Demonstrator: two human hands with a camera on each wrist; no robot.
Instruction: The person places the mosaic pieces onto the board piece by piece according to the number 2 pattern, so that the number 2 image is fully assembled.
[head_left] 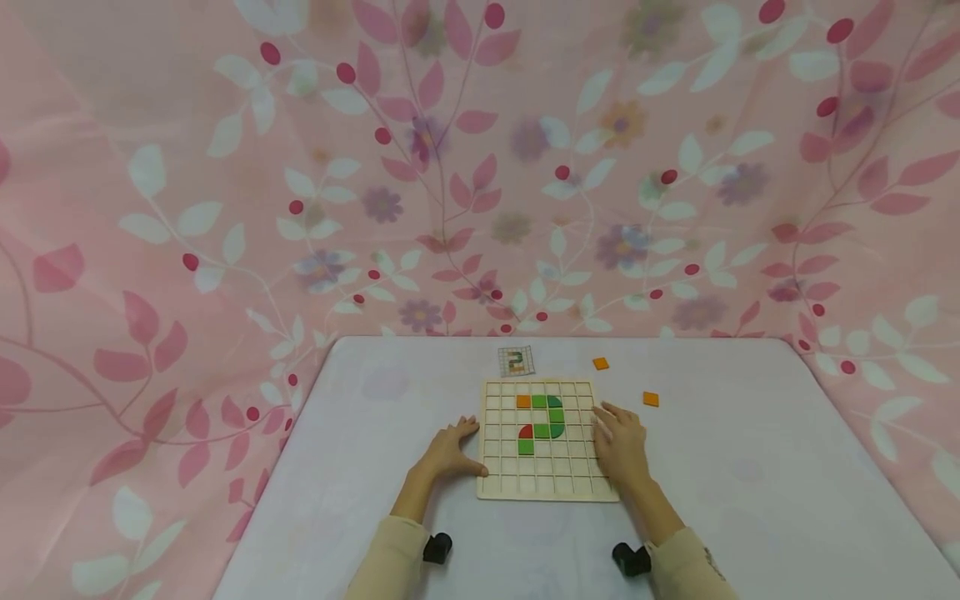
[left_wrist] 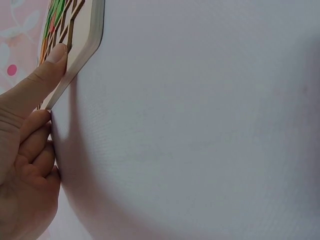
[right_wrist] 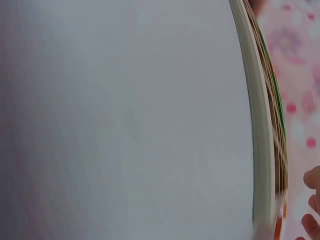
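Observation:
A square wooden grid board [head_left: 502, 483] lies on the table, with green, orange and red tiles set in its cells in a hooked figure. My left hand [head_left: 448, 452] grips the board's left edge. In the left wrist view, the thumb [left_wrist: 42, 80] rests on the board's top face, and the other fingers curl against its rim. Along the right edge lies my right hand [head_left: 621, 443], fingers loosely extended, partly covering that edge. The right wrist view shows the board's side [right_wrist: 260, 120] and a few fingertips [right_wrist: 312, 220] beyond it.
Behind the board lies a small pattern card [head_left: 516, 361] showing a similar figure on a grid. Two loose orange tiles, one at the back [head_left: 601, 363] and one farther right [head_left: 651, 399], sit on the white table [head_left: 360, 467]. A flowered pink cloth [head_left: 480, 208] hangs behind.

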